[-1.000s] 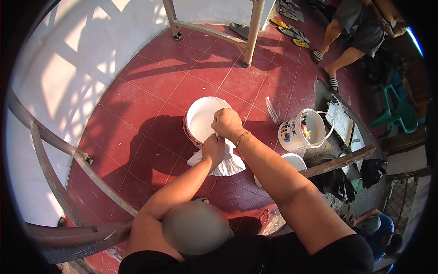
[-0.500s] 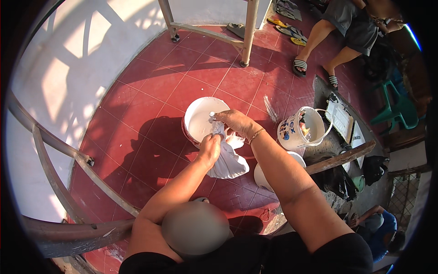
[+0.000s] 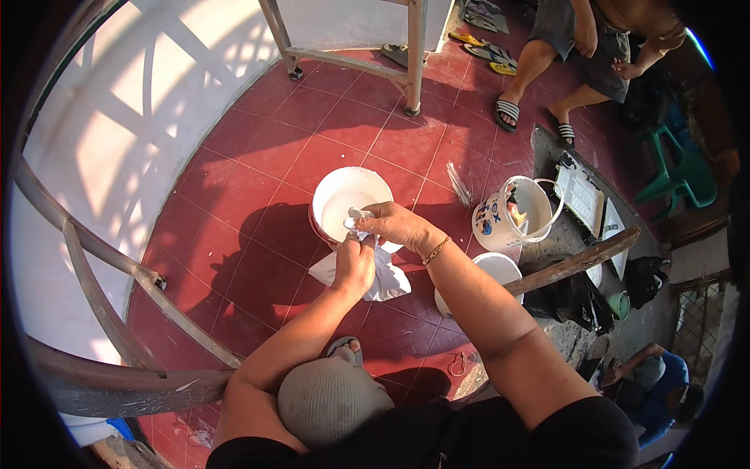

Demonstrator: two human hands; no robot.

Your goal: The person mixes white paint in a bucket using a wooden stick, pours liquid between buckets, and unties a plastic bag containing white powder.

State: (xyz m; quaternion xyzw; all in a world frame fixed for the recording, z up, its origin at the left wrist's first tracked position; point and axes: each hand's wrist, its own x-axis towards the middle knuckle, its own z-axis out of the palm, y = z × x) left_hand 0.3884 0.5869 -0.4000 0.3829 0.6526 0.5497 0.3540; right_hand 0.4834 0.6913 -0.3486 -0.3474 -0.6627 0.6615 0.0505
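Red tiled floor (image 3: 336, 141), sunlit in patches, with a shadow-dappled white wall (image 3: 101, 148) curving along the 9-to-11 o'clock side. Clock centred on the round bucket (image 3: 376, 180), 12 at top of view. The bucket stands upright, pale liquid (image 3: 334, 206) inside. White handled pail (image 3: 492, 227) at 3 o'clock, well apart, a paint-smeared tray (image 3: 582, 191) beyond it; second white bucket (image 3: 500, 266) at 4, partly behind the right forearm. A co-worker's striped slide sandal (image 3: 508, 112) at 2. Soft white bag (image 3: 391, 279) (plastic or cloth, cannot tell) hangs just outside the rim at 5 to 6 o'clock, its long axis roughly 11 to 5, narrow end toward the bucket, loose body spreading either side of the left wrist. Left hand (image 3: 356, 266) at 6: fingers curled together, clamped on the gathered part. Right hand (image 3: 402, 225) reaches in from 4: thumb and fingers pinched on the narrow white end, which appears over the bucket mouth. Key relation: right fingertips are nearer the mouth; left hand lies just below them, toward 6.
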